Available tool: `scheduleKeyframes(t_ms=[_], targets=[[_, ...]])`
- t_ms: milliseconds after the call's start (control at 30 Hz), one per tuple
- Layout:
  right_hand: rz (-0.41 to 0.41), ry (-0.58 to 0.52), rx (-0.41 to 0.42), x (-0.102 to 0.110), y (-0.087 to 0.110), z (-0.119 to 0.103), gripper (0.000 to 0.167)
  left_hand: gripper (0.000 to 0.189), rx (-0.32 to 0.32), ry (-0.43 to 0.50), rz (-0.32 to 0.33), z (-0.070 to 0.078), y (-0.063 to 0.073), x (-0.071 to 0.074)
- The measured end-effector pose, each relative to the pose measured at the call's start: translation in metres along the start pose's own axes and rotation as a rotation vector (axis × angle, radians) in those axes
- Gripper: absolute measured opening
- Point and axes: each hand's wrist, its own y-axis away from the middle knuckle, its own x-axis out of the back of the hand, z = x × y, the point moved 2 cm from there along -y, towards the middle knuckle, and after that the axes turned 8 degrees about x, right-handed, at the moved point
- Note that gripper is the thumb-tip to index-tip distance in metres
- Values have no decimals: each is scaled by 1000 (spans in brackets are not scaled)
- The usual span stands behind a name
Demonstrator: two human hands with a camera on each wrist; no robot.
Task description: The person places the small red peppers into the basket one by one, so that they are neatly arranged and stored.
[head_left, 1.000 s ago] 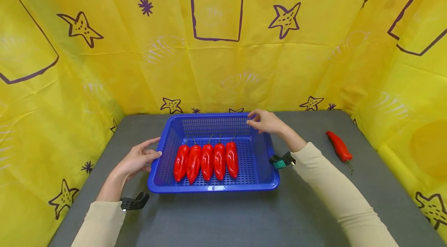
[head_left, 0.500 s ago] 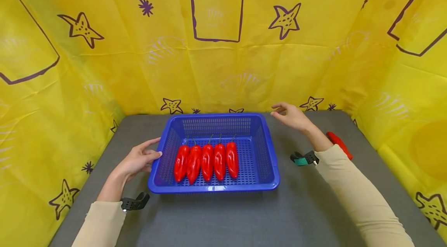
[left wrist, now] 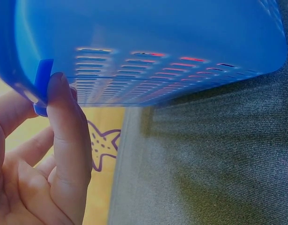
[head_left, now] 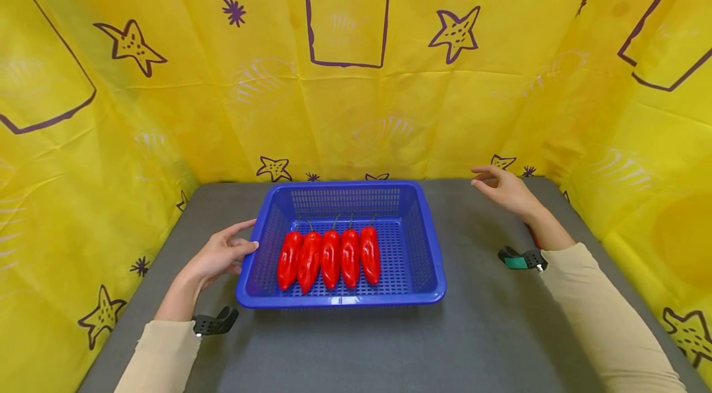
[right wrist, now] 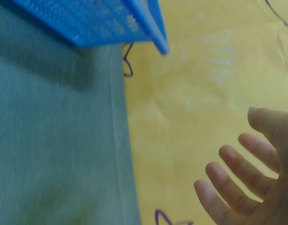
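A blue plastic basket [head_left: 340, 300] with slotted walls stands mid-table. Inside it, several glossy red peppers [head_left: 330, 259] lie side by side in a row, green stems toward the back. My left hand [head_left: 219, 254] pinches the basket's left rim between thumb and fingers; the left wrist view shows the thumb [left wrist: 66, 126] against the rim's underside. Well to the right of the basket, my right hand [head_left: 508, 193] hovers above the table's back part. It holds nothing, and its fingers [right wrist: 242, 166] are spread and loosely bent. Another red pepper [head_left: 531, 234] is almost wholly hidden behind the right wrist.
The grey table [head_left: 356, 356] is bounded at the back and both sides by a yellow curtain [head_left: 356, 109] printed with starfish. Each wrist wears a black strap; the right strap [head_left: 520, 259] has a green patch.
My right hand has left the basket's back right corner and moved right, covering the lone pepper with its wrist. The left hand and the basket have stayed in place.
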Motion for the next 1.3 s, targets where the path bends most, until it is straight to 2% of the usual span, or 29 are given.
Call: scheduleKeyframes(t_ms=[300,700,933,1233,1300], targets=[[24,7,-59,16,30,32,60,71,-2,3,-4,-1,0,0],[101,3,-102,20,66,87,54,70,-14,18,-14,-4,0,0],[162,-22,-133,19,81,108,54,70,-17,23,-12,-3,1,-1],[171,26,-214,17,95,130,58,70,-17,30,-18,-3,0,0],[151,26,-243,15,97,134,61,70,-17,26,-16,-2,0,0]])
